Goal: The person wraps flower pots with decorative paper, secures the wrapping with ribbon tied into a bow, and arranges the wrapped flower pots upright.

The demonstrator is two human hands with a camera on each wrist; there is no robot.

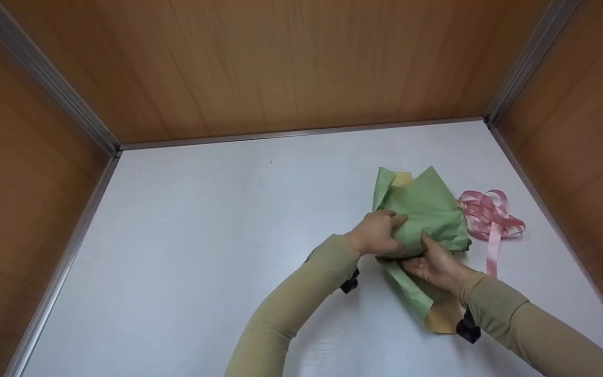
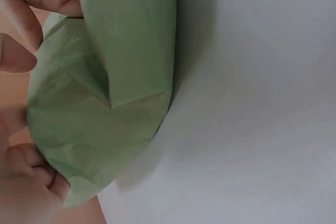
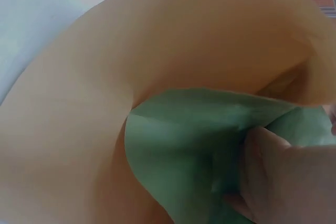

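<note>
A sheet of wrapping paper (image 1: 422,204), green on one face and tan on the other, is folded into a bundle at the right of the table in the head view. My left hand (image 1: 377,233) grips the bundle's left side, fingers over the green face. From the lower right, my right hand (image 1: 440,267) holds the near edge, thumb on top and fingers beneath. A loose flap with its tan side (image 3: 199,30) showing curls up in the right wrist view. Whatever lies inside the paper is hidden; a small dark bit pokes out at its right edge.
A loose heap of pink ribbon (image 1: 484,214) lies just right of the bundle, one end trailing toward the right forearm. The white table (image 1: 202,235) is bounded by wooden panels (image 1: 291,68) with metal edging at the back and both sides.
</note>
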